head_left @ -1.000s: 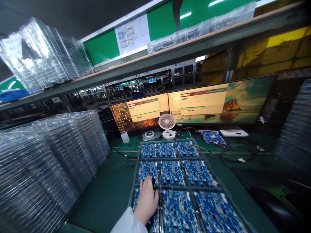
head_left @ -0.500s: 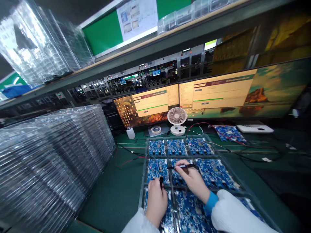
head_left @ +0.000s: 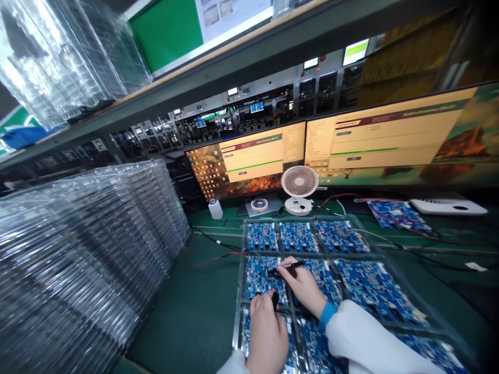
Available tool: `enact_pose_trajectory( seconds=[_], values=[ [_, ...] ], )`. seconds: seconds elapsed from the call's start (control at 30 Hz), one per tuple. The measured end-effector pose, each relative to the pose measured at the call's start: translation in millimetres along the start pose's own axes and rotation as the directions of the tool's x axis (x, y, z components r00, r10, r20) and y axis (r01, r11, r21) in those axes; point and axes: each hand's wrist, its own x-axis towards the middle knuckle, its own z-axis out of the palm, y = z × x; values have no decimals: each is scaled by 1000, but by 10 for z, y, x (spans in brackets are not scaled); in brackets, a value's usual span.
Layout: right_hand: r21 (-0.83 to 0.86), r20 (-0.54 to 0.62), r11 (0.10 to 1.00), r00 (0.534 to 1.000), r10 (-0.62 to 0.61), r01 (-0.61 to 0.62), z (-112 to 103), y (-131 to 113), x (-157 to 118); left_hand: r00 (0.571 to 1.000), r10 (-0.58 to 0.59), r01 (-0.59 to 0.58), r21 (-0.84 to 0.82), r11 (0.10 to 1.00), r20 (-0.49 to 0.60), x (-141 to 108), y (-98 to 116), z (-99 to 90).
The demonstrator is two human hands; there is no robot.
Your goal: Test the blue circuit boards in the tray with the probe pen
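Observation:
A clear plastic tray on the green bench holds several blue circuit boards. My left hand rests on the tray's near left cell and grips a small black object between thumb and fingers. My right hand reaches over the middle row and holds a thin black pen-like tool, its tip toward the left over the middle-left board. Both sleeves are white; the right wrist shows a blue cuff.
A tall leaning stack of clear trays fills the left. Two monitors, a small white fan, a tape roll and a white bottle stand behind the tray. Red and black wires cross the mat. Another blue board lies at right.
My right hand came into view holding the pen-like tool and has settled over the middle row. My left hand stays low on the tray's left. The view has dropped and shifted left.

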Motion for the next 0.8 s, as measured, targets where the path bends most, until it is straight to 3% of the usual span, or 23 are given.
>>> enact_pose_trajectory(
  seconds=[0.8],
  values=[
    [-31,6,999,1000,13,-13,21,41,14,999,-17,17,-5,1000,37,-18,32,-15]
  ],
)
